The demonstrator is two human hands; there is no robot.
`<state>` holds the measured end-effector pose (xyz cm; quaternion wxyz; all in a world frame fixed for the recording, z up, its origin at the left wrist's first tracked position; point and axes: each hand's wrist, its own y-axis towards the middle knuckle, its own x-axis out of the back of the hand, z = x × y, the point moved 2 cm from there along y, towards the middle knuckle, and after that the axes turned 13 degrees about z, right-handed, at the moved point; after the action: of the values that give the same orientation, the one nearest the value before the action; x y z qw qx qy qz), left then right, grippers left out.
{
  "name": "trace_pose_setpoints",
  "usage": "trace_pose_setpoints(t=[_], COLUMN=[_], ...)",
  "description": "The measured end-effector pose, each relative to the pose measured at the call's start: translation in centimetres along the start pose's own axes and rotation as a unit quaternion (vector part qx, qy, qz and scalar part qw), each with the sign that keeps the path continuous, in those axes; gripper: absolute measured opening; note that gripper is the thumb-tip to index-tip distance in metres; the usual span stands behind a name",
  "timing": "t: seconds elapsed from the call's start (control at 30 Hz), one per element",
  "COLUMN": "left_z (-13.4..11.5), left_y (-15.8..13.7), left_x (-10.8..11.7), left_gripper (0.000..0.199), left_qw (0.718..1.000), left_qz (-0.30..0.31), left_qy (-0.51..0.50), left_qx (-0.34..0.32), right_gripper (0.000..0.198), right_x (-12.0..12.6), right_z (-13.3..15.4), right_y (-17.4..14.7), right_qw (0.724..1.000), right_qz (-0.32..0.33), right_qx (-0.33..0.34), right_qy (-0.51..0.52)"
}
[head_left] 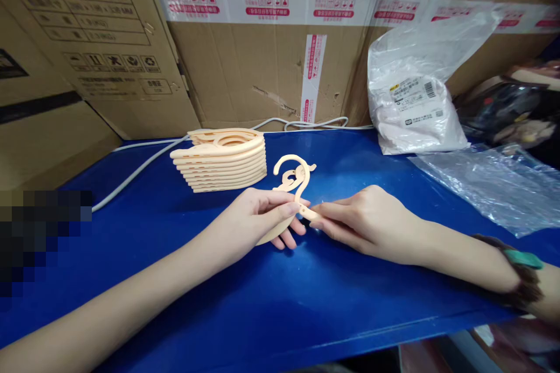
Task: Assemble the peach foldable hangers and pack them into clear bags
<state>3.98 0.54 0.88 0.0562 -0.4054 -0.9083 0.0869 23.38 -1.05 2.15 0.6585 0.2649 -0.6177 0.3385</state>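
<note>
A cream plastic hanger (303,183) is held between both hands, its curved hook pointing up and away from me. My left hand (258,218) pinches it just below the hook, thumb on top, and partly covers its flat body. At the right, my right hand (359,218) grips a short arm of the same hanger between thumb and fingers. Just behind the hook lies another cream curled piece (289,178), partly hidden; I cannot tell whether it joins the held hanger. To the left, a neat stack of folded cream hangers (223,160) sits on the blue table (350,315).
Cardboard boxes (245,64) wall off the back and left. A white cable (144,172) runs along the rear edge. At the back right stands a white plastic bag (420,111) with a label, beside a flat clear plastic bag (494,180) and dark clutter (503,105).
</note>
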Motion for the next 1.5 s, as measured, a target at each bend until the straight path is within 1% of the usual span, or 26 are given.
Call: trace_pose_setpoints(t=[0.13, 0.3, 0.53, 0.67, 1.03, 1.17, 1.33, 1.5], left_z=[-0.15, -0.17, -0.06, -0.06, -0.44, -0.42, -0.31, -0.44], left_y=[0.07, 0.04, -0.09, -0.18, -0.17, -0.07, -0.03, -0.17], left_x=[-0.1, -0.14, -0.12, -0.17, -0.04, -0.06, 0.09, 0.08], left_gripper=[0.029, 0.029, 0.029, 0.03, 0.028, 0.027, 0.027, 0.03], left_qw=[1.0, 0.999, 0.997, 0.996, 0.997, 0.997, 0.997, 0.995], left_qz=[0.015, 0.04, 0.07, 0.068, 0.05, 0.056, 0.062, 0.07], left_qy=[0.01, 0.033, 0.041, 0.05, 0.057, 0.052, 0.049, 0.07], left_qx=[0.012, 0.008, 0.001, 0.004, 0.021, 0.017, 0.01, 0.003], right_gripper=[0.045, 0.047, 0.046, 0.048, 0.045, 0.045, 0.044, 0.045], right_x=[-0.02, -0.22, -0.28, -0.18, 0.23, 0.3, 0.32, 0.39], right_z=[0.07, 0.2, 0.13, 0.05, -0.08, -0.1, -0.17, -0.38], right_y=[-0.02, -0.06, 0.0, 0.04, 0.08, 0.12, 0.05, -0.07], right_qw=[1.0, 0.999, 0.999, 0.999, 0.998, 0.998, 0.998, 0.998], right_qz=[0.028, 0.048, 0.048, 0.04, 0.047, 0.049, 0.036, 0.03], right_qx=[-0.006, -0.009, 0.001, 0.002, 0.004, 0.004, 0.007, 0.003], right_qy=[0.012, 0.008, 0.019, 0.025, 0.044, 0.05, 0.044, 0.046])
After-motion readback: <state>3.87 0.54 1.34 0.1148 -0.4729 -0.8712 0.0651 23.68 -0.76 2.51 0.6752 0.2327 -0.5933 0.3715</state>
